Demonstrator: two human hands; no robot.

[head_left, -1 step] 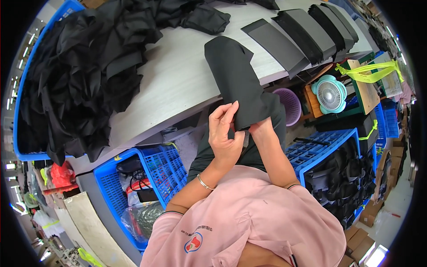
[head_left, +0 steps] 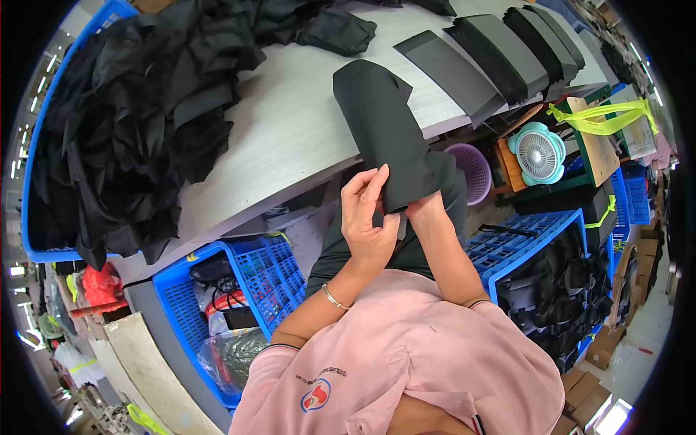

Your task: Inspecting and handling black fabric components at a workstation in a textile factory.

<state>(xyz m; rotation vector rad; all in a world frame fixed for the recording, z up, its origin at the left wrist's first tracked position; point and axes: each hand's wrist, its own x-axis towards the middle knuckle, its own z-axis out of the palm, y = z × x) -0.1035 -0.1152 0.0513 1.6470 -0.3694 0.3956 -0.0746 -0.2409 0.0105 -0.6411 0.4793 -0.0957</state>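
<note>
A long black fabric piece [head_left: 380, 127] stretches from my hands over the near edge of the table, its far end resting on the tabletop. My left hand [head_left: 366, 217] is at its lower left edge, with bent fingertips pressed against the cloth and the thumb curled in below. From the right, my right hand [head_left: 422, 206] reaches under the lower end and grips it there; the cloth hides most of its fingers. Both hands are close together above my lap.
Black cloth lies heaped [head_left: 145, 109] on the left of the white table [head_left: 283, 123]. Stacked black and grey panels [head_left: 493, 58] lie at the far right. Blue crates [head_left: 264, 272] flank me on both sides. A purple basket [head_left: 471, 174] and a turquoise fan [head_left: 538, 154] stand right.
</note>
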